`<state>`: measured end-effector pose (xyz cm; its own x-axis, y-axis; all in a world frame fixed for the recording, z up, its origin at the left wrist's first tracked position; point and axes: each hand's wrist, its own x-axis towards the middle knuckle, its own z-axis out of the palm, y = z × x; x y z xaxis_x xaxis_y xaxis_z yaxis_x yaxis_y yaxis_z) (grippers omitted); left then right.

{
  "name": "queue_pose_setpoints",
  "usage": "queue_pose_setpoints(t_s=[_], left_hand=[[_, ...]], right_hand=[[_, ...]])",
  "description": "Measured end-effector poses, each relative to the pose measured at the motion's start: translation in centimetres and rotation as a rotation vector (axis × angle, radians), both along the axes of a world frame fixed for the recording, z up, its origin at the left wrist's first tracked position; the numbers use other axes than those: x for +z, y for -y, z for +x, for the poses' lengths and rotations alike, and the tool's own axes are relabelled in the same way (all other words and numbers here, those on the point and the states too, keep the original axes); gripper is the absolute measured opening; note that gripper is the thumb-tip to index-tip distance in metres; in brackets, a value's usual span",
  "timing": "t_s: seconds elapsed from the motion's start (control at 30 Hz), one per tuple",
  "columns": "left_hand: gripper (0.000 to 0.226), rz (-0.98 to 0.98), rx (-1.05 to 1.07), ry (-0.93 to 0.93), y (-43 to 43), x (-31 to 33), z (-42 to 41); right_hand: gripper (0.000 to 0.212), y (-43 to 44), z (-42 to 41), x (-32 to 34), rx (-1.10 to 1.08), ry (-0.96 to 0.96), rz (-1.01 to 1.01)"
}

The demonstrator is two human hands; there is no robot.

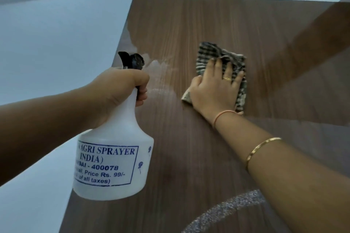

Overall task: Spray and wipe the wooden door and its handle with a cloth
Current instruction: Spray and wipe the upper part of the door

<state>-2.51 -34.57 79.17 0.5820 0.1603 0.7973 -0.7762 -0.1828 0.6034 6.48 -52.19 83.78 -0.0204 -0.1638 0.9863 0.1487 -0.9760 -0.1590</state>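
- Spray bottle (pixel 113 157), white plastic with a blue printed label facing the lens, sits closest to the camera at lower left of centre, upright with a slight tilt
- Black trigger head (pixel 132 60) at the bottle's top points toward the door
- Left hand (pixel 121 89) is wrapped round the bottle's neck, fingers curled over the trigger: grip clamped on the spray bottle
- Wooden door (pixel 189 24), brown with lengthwise grain, fills the centre and right of the view; its top and left edges show against a pale wall (pixel 56 34)
- Wet patch (pixel 159 68) of pale streaks lies on the door face just beyond the trigger head, reaching up along the door's left edge
- Cloth (pixel 240 62), dark and light checked, folded, lies flat against the door, right of the wet patch and apart from the bottle
- Right hand (pixel 216 89) presses the cloth to the door, palm flat, fingers straight and spread apart, not curled round the fabric
- Ring (pixel 226 79) on one finger; thread band (pixel 223 114) at the right wrist; gold bangle (pixel 261 147) on the forearm
- Speckled grey surface (pixel 233 212), curved, at the bottom edge; what it is cannot be told
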Motion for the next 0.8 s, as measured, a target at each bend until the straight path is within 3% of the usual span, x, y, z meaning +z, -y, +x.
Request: queue_pose_setpoints(t_s=[0.07,0.23,0.5,0.8], left_hand=[[0.002,-0.002,0.035,0.018,-1.1,0.1,0.1],[0.014,0.008,0.023,0.059,-4.6,0.3,0.5],[0.010,-0.114,0.139,0.207,-6.6,3.0,0.3],[0.011,-0.086,0.107,0.215,-7.6,5.4,0.0]], right_hand=[[0.063,-3.8,0.2,-1.1,0.022,0.006,-0.100],[0.063,-10.0,0.4,-3.1,0.043,0.006,-0.255],[0.063,-10.8,0.6,-3.3,0.020,0.013,-0.245],[0.063,-10.9,0.7,-2.9,0.013,0.004,-0.256]])
